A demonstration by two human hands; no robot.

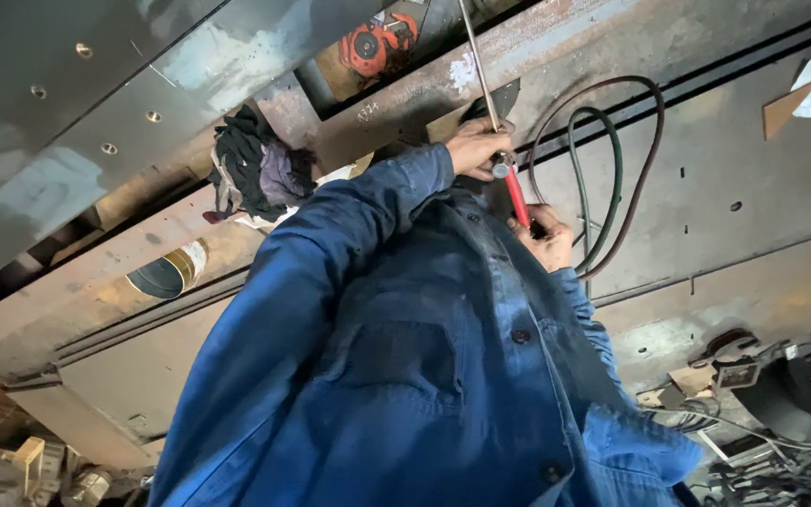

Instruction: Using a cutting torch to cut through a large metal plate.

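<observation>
Rusty grey steel plates (725, 178) and beams underfoot, workshop clutter around. Left hand (477, 145) and right hand (546, 237) both clenched on long red-handled metal torch (509, 178), hoses (612, 178) alongside. Torch tip cut off; fingers partly hidden by blue sleeves (349, 244).

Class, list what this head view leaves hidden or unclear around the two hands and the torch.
- Torch tip: cut off by the top edge.
- Left hand palm: turned away around the tube.
- Right hand fingers: partly behind the red handle.
- Hoses: far ends hidden behind the blue jacket.
</observation>
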